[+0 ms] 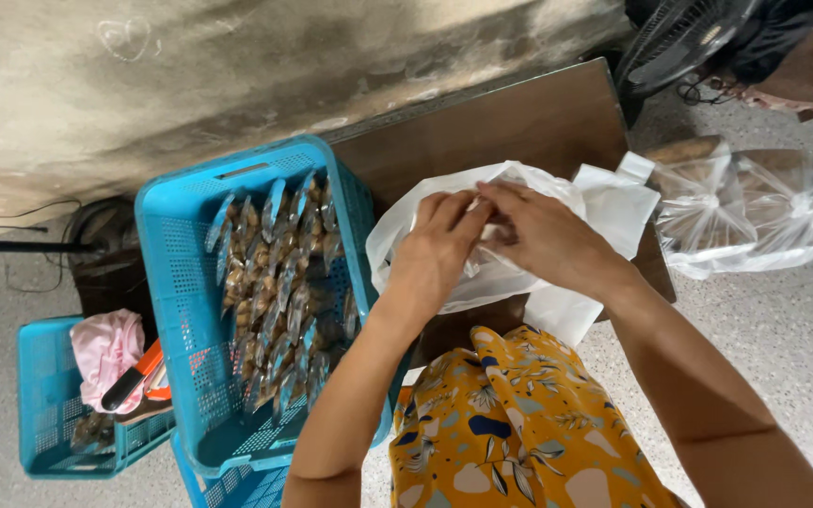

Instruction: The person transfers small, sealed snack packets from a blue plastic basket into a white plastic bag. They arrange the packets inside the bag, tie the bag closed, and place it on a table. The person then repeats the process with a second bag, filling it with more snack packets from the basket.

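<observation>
- Fingers of left hand (437, 246) and right hand (540, 235) pinched together on white plastic bag (505, 277) at table (519, 122) edge.
- Bag looks thin, limp, slippery; best gripped at its mouth.

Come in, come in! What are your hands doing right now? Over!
Left hand and right hand both pinching the white plastic bag on the brown table. Blue crate of packets beside. Nothing blocking.

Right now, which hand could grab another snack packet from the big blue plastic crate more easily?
Probably the left hand. Both hands pinch the white plastic bag on the brown wooden table, but the blue perforated plastic crate of clear snack packets sits on the left side; the right hand would cross over.
</observation>
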